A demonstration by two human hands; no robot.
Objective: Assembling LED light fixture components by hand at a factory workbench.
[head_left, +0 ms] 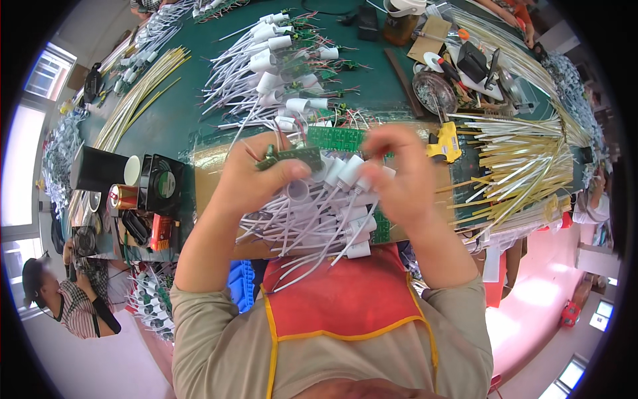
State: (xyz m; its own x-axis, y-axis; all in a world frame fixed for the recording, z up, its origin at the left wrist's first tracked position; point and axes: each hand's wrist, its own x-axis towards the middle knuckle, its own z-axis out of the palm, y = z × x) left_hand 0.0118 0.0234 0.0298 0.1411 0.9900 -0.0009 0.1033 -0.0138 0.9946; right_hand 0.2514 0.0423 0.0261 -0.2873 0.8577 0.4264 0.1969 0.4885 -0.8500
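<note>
My left hand [249, 176] is closed around a small green circuit board [302, 158], with the thumb across it and thin red wires near the fingers. Just below that thumb is a translucent round sleeve [298, 191]. My right hand [407, 174] is raised a little to the right, blurred by motion, with its fingers curled; whether anything is between them I cannot make out. Under and between both hands lies a heap of white plastic caps [350, 171] with white cables [292, 223]. A green circuit board panel [334, 138] lies just beyond them.
More white caps with cables and boards [266, 63] spread across the green table [199, 66]. To the right lie a yellow glue gun [446, 142], a dark bowl [434, 92] and yellow-white strips [518, 166]. A black fan [161, 183] and red can [122, 196] stand left. Another person [66, 292] is at far left.
</note>
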